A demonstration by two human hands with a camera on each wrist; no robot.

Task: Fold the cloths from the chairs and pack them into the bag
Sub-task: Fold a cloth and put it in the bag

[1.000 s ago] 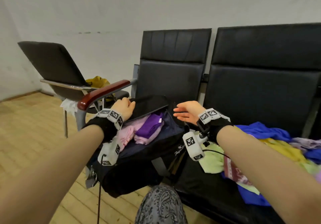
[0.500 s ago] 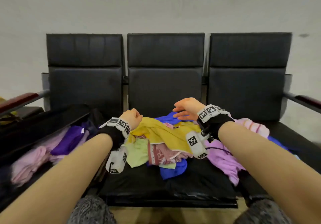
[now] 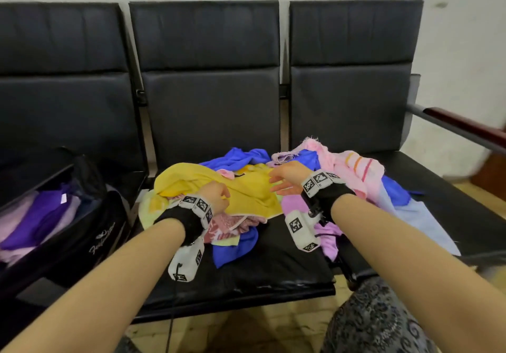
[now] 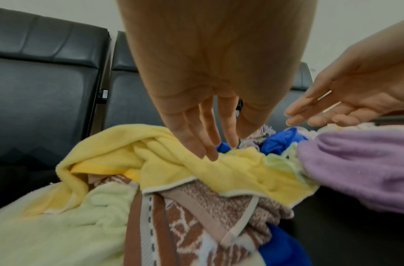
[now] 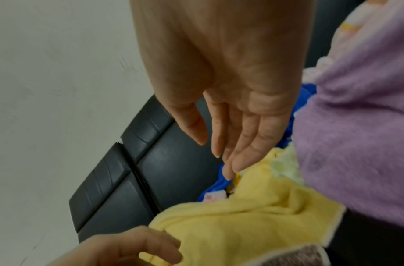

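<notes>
Both hands loose-fingered, holding nothing: left hand (image 3: 216,192) & right hand (image 3: 286,179) over yellow cloth (image 3: 246,191) on pile.

Crumpled yellow cloth (image 3: 241,188) atop mixed pile; open black bag (image 3: 90,232), folded purples inside

Both hands are now over the cloth pile on the middle seat, away from the bag (image 3: 82,232) (at far left now). The left hand (image 3: 216,194) reaches down onto the yellow towel (image 3: 246,188); the right hand (image 3: 287,177) hovers beside it, fingers extended.
</notes>
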